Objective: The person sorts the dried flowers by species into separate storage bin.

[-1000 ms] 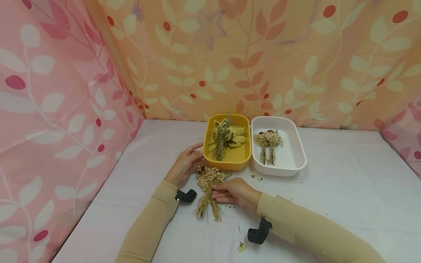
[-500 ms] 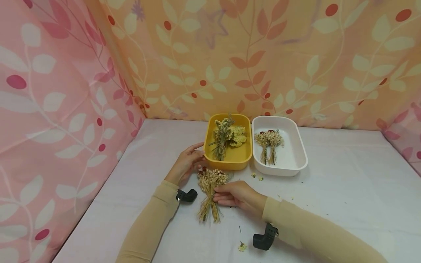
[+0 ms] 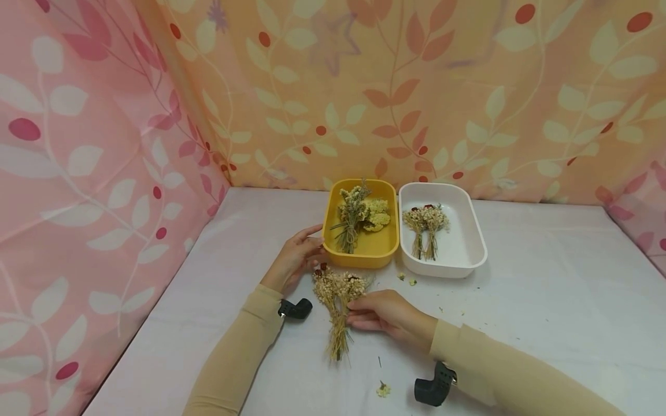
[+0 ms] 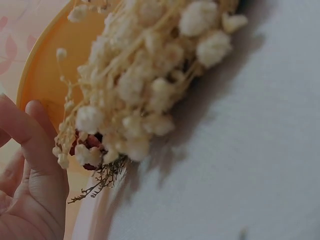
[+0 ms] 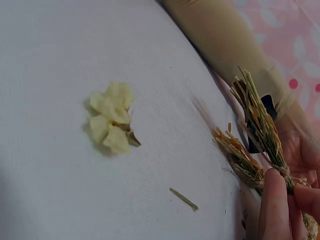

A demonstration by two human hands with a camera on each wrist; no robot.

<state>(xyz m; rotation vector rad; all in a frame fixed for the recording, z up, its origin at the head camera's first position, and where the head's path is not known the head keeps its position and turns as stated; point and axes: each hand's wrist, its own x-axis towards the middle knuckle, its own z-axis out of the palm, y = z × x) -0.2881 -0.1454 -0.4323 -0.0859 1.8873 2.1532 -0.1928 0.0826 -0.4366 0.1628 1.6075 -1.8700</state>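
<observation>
My right hand (image 3: 385, 315) pinches a small tied bunch of dried flowers (image 3: 350, 286) by its stems, thumb against fingers. The right wrist view shows its twine-bound stems (image 5: 262, 125) between fingers and thumb. Just left of it is a second dried bunch (image 3: 324, 289) with cream buds and dark red heads, its stems overlapping the held one's. My left hand (image 3: 293, 257) rests its extended fingers at the near left side of the yellow box (image 3: 364, 261). In the left wrist view, cream buds (image 4: 145, 80) hide part of that box.
Greenish-yellow dried bunches (image 3: 354, 216) lie in the yellow box. Beside it stands a white box (image 3: 463, 242) holding two cream-and-red bunches (image 3: 424, 222). A pale yellow blossom (image 3: 383, 389) and a stem bit (image 3: 380, 362) lie on the white cloth, with more crumbs to the right.
My right hand has drawn back a little to the right and toward me with its bunch. The two bunches' flower heads have spread apart and their stems now converge. The left hand stays put.
</observation>
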